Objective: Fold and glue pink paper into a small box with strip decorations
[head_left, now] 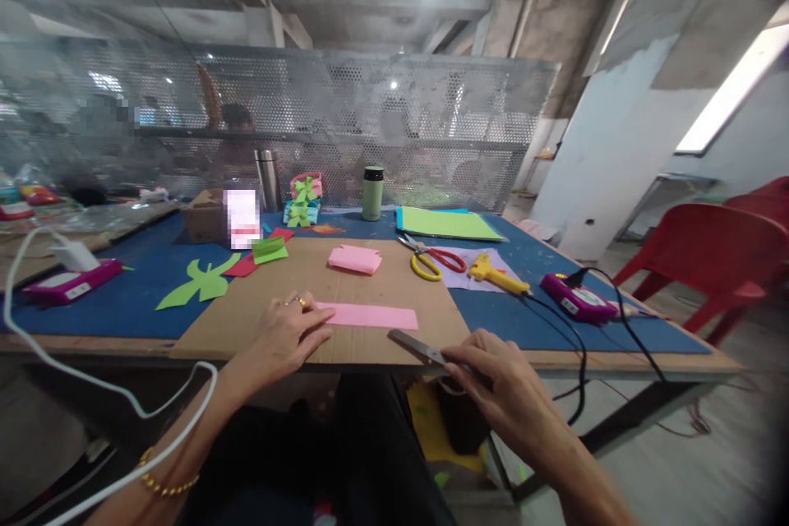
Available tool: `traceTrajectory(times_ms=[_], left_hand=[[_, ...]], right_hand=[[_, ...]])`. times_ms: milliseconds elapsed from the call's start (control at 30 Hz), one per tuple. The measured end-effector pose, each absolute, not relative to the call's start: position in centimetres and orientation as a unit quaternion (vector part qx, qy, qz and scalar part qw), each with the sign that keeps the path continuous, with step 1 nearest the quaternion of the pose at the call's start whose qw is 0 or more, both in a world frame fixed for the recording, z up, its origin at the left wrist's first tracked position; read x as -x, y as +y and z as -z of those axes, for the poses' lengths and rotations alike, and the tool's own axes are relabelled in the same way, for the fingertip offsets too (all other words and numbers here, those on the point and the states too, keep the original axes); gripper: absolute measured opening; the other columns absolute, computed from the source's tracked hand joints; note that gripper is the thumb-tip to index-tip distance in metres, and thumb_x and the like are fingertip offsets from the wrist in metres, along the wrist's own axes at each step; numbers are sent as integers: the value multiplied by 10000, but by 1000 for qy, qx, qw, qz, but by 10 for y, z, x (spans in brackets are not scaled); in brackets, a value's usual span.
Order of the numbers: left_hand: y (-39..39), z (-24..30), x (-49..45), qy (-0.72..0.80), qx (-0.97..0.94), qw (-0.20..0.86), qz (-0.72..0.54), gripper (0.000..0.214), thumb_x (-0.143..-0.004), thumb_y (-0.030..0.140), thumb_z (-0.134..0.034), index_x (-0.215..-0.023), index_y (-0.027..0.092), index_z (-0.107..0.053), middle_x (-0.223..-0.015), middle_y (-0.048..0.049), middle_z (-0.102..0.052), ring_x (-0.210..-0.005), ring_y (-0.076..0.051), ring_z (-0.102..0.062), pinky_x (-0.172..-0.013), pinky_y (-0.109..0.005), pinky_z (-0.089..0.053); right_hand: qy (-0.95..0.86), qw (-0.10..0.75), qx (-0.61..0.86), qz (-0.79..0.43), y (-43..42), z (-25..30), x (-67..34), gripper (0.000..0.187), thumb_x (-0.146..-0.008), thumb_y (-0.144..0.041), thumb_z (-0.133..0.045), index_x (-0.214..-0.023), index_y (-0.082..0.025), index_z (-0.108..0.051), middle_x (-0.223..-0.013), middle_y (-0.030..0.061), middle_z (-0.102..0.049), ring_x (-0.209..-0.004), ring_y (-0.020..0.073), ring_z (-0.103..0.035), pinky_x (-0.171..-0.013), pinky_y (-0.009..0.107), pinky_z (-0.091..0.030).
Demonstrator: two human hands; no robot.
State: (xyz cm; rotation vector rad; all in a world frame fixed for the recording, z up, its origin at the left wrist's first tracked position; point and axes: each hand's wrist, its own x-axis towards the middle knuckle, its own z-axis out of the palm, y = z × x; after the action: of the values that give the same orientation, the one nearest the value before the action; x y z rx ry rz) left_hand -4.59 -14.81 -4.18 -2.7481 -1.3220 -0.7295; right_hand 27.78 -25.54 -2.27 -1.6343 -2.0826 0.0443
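A long pink paper strip (pixel 376 317) lies on the brown cardboard sheet (pixel 246 316). My left hand (pixel 289 329) rests on its left end, fingers stretched out and pressing it to the cardboard. My right hand (pixel 486 366) is closed around a flat grey metal blade tool (pixel 416 345), whose handle is hidden in my grip. The blade points left, just below the strip's right end. Beyond the strip sits a folded pink paper piece (pixel 356 260). Green leaf-shaped paper (pixel 200 283), a green folded strip (pixel 269 250) and red paper (pixel 243 265) lie to the left.
Scissors (pixel 431 256) and a yellow glue gun (pixel 496 273) rest on lilac paper (pixel 456 278). Purple power boxes (pixel 576 297) with cables flank the table. Behind are a green bottle (pixel 372 196), a steel flask (pixel 269 181), green sheets (pixel 447 223) and a cardboard box (pixel 203 218).
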Motion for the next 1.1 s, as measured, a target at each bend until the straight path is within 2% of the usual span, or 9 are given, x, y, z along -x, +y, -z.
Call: traceTrajectory(times_ms=[400, 700, 867, 1100], left_hand=[[-147, 45, 46, -419, 874, 14, 246, 330, -977, 391, -489, -1213, 274, -688, -1075, -74, -625, -1002, -236, -561, -864, -385, -380], [-145, 52, 49, -403, 876, 33, 264, 334, -973, 383, -482, -1201, 268, -696, -1063, -76, -633, -983, -240, -576, -831, -376, -398], [-146, 52, 48, -403, 877, 44, 259, 340, -980, 380, -468, -1217, 275, -688, -1059, -76, -637, -994, -247, -581, -820, -380, -399], [-145, 53, 47, -403, 875, 50, 264, 323, -972, 372, -486, -1207, 288, -691, -1068, -76, -648, -986, -250, -583, -804, -379, -397]], right_hand=[[-765, 264, 587, 14, -252, 28, -282, 211, -962, -285, -531, -1006, -267, -736, -895, 65, -644, -810, 209, -577, -733, 369, -382], [-733, 251, 619, 123, -256, 30, -305, 211, -965, -298, -538, -991, -270, -745, -856, 57, -630, -782, 200, -573, -694, 340, -338], [-731, 234, 631, 114, -257, 30, -300, 193, -969, -301, -554, -984, -265, -743, -872, 53, -629, -800, 200, -564, -719, 345, -330], [-733, 256, 621, 109, -257, 29, -300, 242, -984, -291, -499, -994, -268, -739, -877, 61, -634, -786, 193, -564, -704, 348, -339]])
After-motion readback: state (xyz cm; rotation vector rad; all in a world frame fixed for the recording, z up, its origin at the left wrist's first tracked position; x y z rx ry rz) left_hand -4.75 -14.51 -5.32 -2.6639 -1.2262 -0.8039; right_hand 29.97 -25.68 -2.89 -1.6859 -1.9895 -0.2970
